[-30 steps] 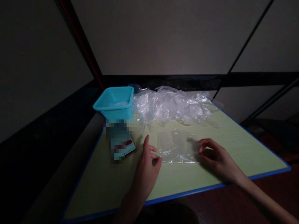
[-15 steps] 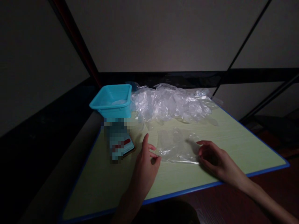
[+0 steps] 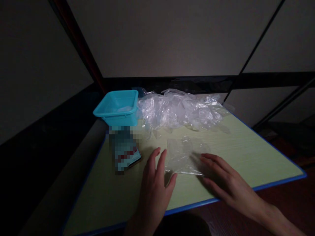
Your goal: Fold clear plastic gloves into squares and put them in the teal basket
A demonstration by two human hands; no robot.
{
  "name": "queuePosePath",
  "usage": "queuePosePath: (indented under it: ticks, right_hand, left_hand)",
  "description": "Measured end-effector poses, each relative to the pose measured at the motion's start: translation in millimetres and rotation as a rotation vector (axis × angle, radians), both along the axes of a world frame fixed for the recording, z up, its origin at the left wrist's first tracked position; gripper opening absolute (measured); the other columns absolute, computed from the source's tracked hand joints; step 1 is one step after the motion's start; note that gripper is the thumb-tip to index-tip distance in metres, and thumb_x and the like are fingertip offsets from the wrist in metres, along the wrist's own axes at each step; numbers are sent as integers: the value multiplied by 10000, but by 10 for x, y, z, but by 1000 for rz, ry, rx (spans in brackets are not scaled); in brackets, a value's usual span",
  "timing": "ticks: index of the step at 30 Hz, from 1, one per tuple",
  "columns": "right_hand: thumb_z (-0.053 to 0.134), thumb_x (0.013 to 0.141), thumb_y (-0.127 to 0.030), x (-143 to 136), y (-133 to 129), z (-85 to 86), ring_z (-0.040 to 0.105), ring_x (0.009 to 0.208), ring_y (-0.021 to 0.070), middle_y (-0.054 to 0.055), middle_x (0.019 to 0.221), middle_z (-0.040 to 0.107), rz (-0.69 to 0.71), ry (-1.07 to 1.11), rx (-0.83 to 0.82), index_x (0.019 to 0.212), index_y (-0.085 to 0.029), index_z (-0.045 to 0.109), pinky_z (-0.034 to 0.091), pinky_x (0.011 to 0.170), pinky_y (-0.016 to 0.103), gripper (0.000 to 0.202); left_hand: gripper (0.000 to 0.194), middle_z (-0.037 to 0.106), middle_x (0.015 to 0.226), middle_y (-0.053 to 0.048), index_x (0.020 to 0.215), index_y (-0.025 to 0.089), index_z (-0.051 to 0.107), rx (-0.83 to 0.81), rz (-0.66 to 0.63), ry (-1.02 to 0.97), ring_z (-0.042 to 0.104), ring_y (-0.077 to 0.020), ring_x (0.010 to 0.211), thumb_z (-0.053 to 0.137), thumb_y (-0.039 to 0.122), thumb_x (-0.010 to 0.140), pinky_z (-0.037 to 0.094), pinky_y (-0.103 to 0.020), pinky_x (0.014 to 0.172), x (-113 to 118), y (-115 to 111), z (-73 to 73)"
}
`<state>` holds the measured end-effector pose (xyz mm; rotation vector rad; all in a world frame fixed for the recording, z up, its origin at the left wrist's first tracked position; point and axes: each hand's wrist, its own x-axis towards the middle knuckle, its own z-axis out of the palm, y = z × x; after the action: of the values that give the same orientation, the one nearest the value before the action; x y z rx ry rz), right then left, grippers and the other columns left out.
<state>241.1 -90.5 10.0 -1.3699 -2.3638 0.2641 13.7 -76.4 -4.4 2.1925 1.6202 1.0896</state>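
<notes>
A clear disposable plastic glove (image 3: 183,157) lies flat on the table, its finger shapes facing the far side. At its left edge is my left hand (image 3: 156,180), fingers spread and the thumb by the near edge of the film. My right hand (image 3: 225,180) is at the right edge, fingers stretched out and thumb apart, covering part of that side. Neither hand grips the film; whether the fingertips touch it, I cannot tell. Behind the glove, a crumpled heap of similar clear plastic (image 3: 179,109) spreads along the back of the table.
A turquoise plastic basket (image 3: 120,118) with something pale inside stands at the back left. In front of it lies a phone (image 3: 134,160), partly blurred out. The pale table (image 3: 253,157) has a blue edge, and wall panels rise behind it.
My right hand has moved left and nearer me, its fingers straightening over the glove's side. My left hand has shifted nearer me and its fingers have stretched out. The glove stays nearly in place.
</notes>
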Motion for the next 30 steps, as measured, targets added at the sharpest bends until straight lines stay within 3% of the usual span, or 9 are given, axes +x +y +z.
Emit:
queuePosePath:
  ticks: [4,7,12,30]
  right_hand:
    - [483,861,-444,-99,-49,-69,222,1335,307,192,1475,193,140,-221,75,1446,-96,68,320,1027,501,797]
    - [466,859,-487,-110,-42,-138,168,1346,301,200,1480,132,184,-278,71,1441,-63,32,297,1040,485,840]
    - [468,840,-540,-103,-24,-128,153,1343,300,179,1476,134,209,-272,42,1439,-72,68,275,1054,469,859]
    - [444,846,-537,-81,-19,-163,204,1323,346,175,1482,151,224,-344,131,1449,-126,125,376,971,503,796]
  left_hand:
    - [727,241,1467,-162,1390,112,205,-38,-285,287,206,-289,1347,580,328,806,296,-462,1060,154,-79,72]
    - [762,199,1473,-177,1392,59,216,-113,-376,398,163,-281,1355,543,444,821,273,-450,1075,223,-67,69]
    - [760,179,1476,-153,1397,84,237,-168,-371,400,141,-263,1356,401,587,852,256,-439,1082,210,-36,1]
    - [707,143,1493,-115,1402,111,235,-159,-330,432,94,-256,1366,352,571,879,222,-417,1097,206,-86,0]
